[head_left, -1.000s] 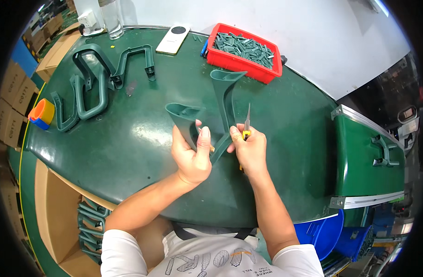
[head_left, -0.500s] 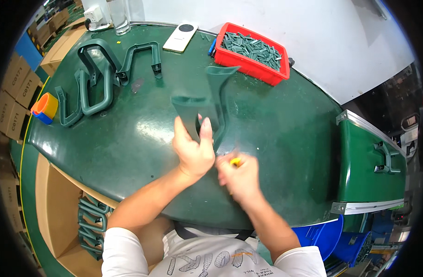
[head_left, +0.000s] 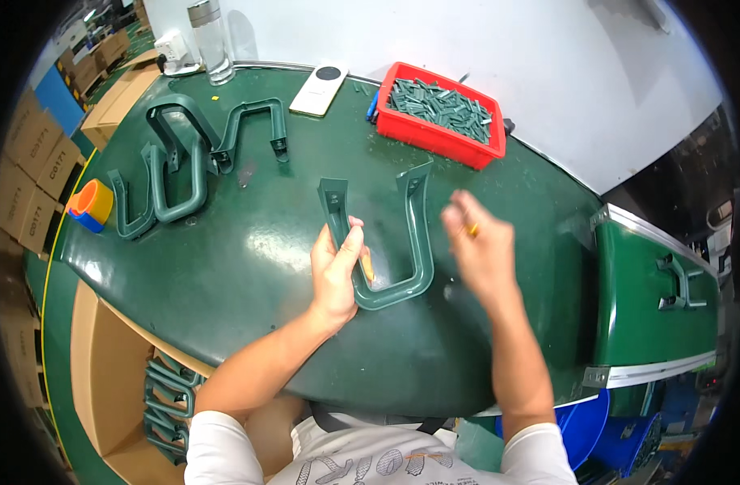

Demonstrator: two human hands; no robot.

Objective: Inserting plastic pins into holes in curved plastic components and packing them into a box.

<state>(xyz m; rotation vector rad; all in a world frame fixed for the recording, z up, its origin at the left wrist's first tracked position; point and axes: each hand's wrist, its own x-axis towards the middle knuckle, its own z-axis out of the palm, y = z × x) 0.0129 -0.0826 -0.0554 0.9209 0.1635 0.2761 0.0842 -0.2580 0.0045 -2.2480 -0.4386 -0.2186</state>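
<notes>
The dark green tabletop (head_left: 248, 275) fills most of the view, curved by the lens, with a white wall behind it. To the person's right a green machine housing (head_left: 653, 299) stands beside the tabletop edge; at the left, brown cardboard boxes (head_left: 30, 178) are stacked on the floor.

A red bin (head_left: 442, 137) full of small grey-green parts sits at the far edge, in the same place as before. Left of it lie a white flat device (head_left: 320, 89) and, farther back, a clear bottle (head_left: 210, 40). A pile of green U-shaped brackets (head_left: 184, 162) rests at the far left of the tabletop, unchanged, with an orange and blue roll (head_left: 91, 206) just beside it.

The green U-shaped bracket (head_left: 402, 267) being worked on now lies flat near the middle of the tabletop, both legs pointing away from the person. Half a second ago it was tipped up on edge in the grip, its legs close together in view.

The left hand (head_left: 337, 271) has stayed on the bracket: its fingers curl around the left leg, thumb on the inner side. The right hand (head_left: 483, 242), which was low and close to the left hand before, has lifted away to the right, well apart from the bracket. It is motion-blurred, fingers loosely closed around a small yellow-orange object (head_left: 472, 230); what that object is cannot be told.
</notes>
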